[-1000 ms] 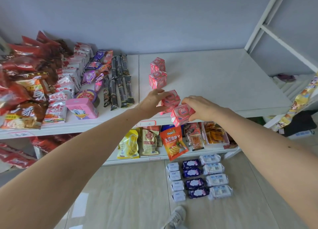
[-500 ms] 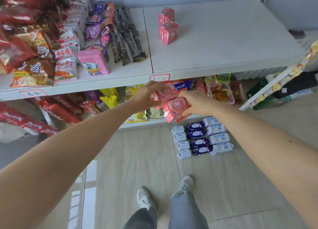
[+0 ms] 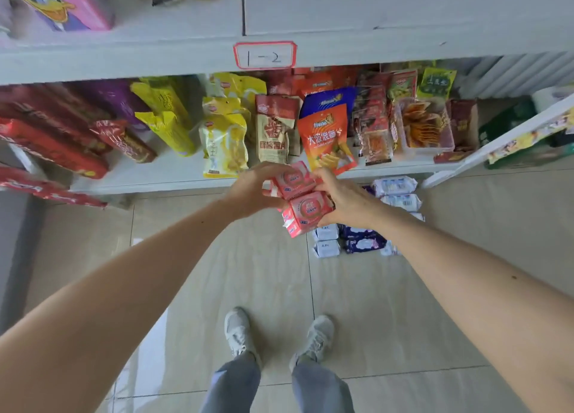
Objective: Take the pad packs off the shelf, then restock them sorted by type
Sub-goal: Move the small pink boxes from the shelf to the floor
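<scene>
Two pink pad packs are held out in front of me over the floor. My left hand grips the upper pink pack. My right hand grips the lower pink pack, which touches the upper one. Beyond my right hand, several pad packs lie in rows on the tiled floor: white packs, dark purple packs and pale blue-white packs. My right arm hides part of these rows. The white upper shelf shows only its front part.
The upper shelf edge bears a label reading 1-2. A pink cartoon box stands at its left. The lower shelf is packed with snack bags. My two feet in grey shoes stand on the tiles below.
Both hands came down and toward me with the two pink packs, from the upper shelf's front edge to below the lower shelf. The view tilted down, so the remaining pink packs on the shelf left view.
</scene>
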